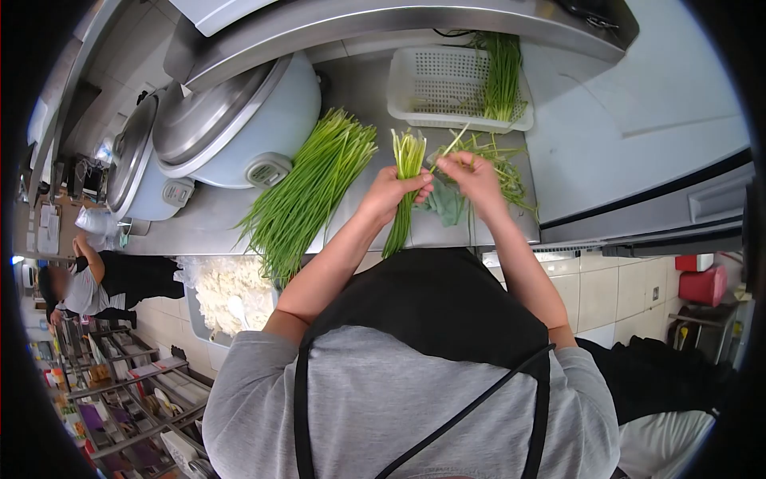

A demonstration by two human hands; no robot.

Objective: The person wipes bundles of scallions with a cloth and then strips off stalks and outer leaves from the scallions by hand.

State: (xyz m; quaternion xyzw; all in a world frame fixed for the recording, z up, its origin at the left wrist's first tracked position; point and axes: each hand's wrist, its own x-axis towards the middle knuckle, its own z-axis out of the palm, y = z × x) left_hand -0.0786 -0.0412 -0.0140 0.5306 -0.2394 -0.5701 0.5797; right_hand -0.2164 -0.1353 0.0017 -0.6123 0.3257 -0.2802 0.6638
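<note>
Running across the view, a steel desk (209, 226) carries two lidded rice cookers (275, 120), their contents hidden. Just right of them lies a broad heap of green garlic chives (313, 188), apparently the share left to pick over. A white perforated basket (459, 121) at the back holds a smaller sheaf (501, 80), seemingly finished, so the work looks partway along. Below the desk's edge, a tub (194, 313) holds pale, shredded food (231, 289). Loose stalks (511, 172) lie tangled near the right hand (476, 180). The left hand (388, 191) wraps round a small bunch (409, 152) above the desk; the right hand pinches what looks like a single pale stalk (458, 139) beside it.
</note>
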